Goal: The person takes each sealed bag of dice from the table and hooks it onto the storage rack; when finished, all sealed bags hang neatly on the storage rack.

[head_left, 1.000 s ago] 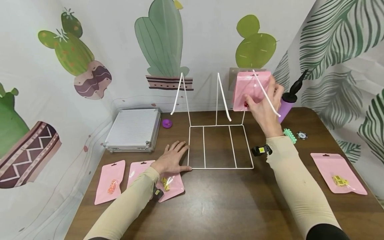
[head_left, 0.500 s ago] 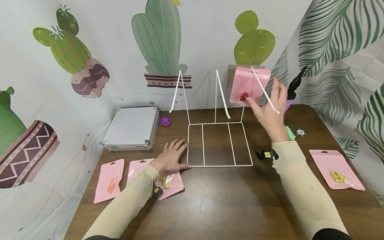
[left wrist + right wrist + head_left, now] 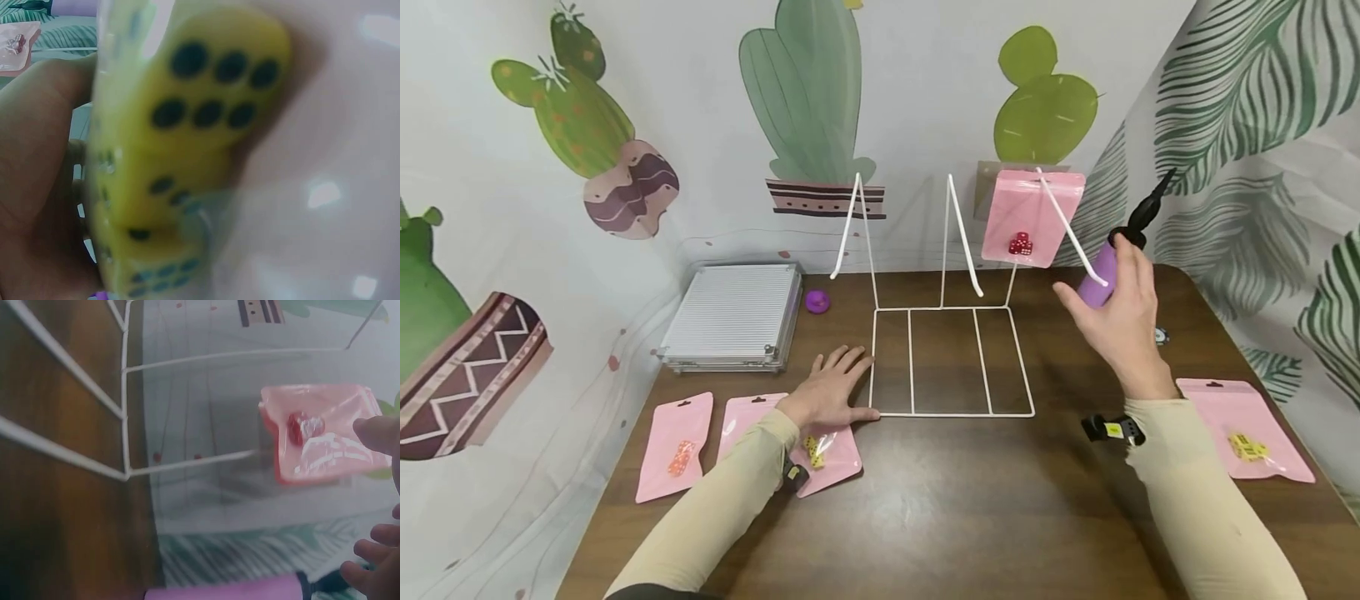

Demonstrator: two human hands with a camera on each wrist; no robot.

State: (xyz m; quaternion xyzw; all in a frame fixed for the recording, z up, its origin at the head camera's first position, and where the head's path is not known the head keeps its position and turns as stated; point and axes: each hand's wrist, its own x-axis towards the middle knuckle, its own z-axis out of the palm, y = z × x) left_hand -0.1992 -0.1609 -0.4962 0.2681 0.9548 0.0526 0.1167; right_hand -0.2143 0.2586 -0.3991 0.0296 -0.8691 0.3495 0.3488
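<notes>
A white wire rack (image 3: 955, 415) with three upright hooks stands on the table. From its right hook hangs a pink zip bag (image 3: 1033, 204) with red dice inside, also seen in the right wrist view as a glossy pouch (image 3: 331, 456). My right hand (image 3: 1123, 325) is to the right of that bag, apart from it, thumb and fingers spread and holding nothing. My left hand (image 3: 826, 393) lies spread at the rack's front left corner, thumb on the corner. Under that wrist is a pink bag (image 3: 842, 472) of yellow dice (image 3: 219, 87), filling the left wrist view.
More pink bags lie left (image 3: 658, 450) and right (image 3: 1210, 417). A silver case (image 3: 730, 312) and small purple object (image 3: 817, 302) are at the back left. Behind my right hand stands a purple cylinder (image 3: 1093, 292) with a black nozzle, beside a poker chip (image 3: 1162, 336).
My right hand has let go of the red-dice bag and moved right, away from it. The bag now hangs alone on the right hook. My left hand has stayed in place.
</notes>
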